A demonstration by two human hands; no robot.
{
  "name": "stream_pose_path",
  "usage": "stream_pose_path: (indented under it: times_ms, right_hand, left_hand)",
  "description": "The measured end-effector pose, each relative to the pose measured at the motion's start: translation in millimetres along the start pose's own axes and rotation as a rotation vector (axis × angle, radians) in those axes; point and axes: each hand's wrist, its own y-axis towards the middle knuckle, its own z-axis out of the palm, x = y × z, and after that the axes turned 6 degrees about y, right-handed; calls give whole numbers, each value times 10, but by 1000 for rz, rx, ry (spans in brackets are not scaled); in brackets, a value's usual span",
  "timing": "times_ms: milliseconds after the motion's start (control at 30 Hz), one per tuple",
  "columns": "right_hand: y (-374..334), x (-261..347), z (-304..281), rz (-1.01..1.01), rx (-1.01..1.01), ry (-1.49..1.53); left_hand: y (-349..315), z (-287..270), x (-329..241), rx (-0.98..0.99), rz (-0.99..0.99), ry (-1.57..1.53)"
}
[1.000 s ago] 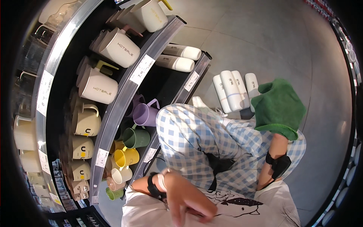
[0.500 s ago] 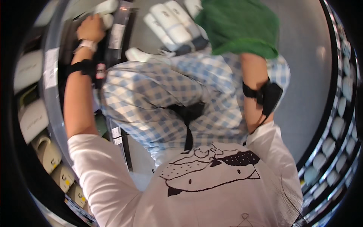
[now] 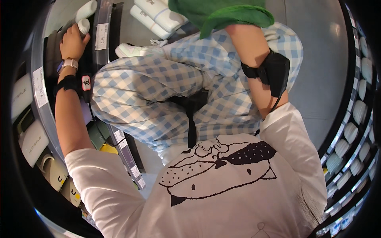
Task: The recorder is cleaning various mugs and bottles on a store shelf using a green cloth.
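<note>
Grey tiled floor (image 3: 321,79) between two shelving runs, seen from the head camera. At left, dark shelf with clear plastic edging (image 3: 104,23). Left hand (image 3: 72,45) reaches onto it, fingers curled around a smooth white cylindrical container with a ribbed end (image 3: 83,27); second white cylinder (image 3: 86,10) just beyond. Right hand (image 3: 232,14) sits inside a green fabric mitt (image 3: 242,18), partly out of frame; cannot tell how its fingers stand. White rounded cylinders (image 3: 160,15) lie side by side on the floor, left of the mitt. Off-white mugs (image 3: 33,142) on shelving, far left.
</note>
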Motion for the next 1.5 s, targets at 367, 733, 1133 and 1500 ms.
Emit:
stream_pose_path:
  times_ms: [367, 733, 1133, 1500]
  right_hand:
    - [-24, 1443, 32, 73, 502, 1224]
    - [-277, 1338, 370, 385, 523, 1134]
    - [-263, 1529, 61, 425, 908, 989]
    - [-243, 1410, 215, 235, 819, 914]
  left_hand:
    - [-350, -1604, -1023, -312, -378, -1744]
    - [-450, -1417, -1835, 178, -522, -2590]
    - [-467, -1222, -1451, -241, -783, -2067]
    - [-536, -1458, -1777, -177, -559, -2582]
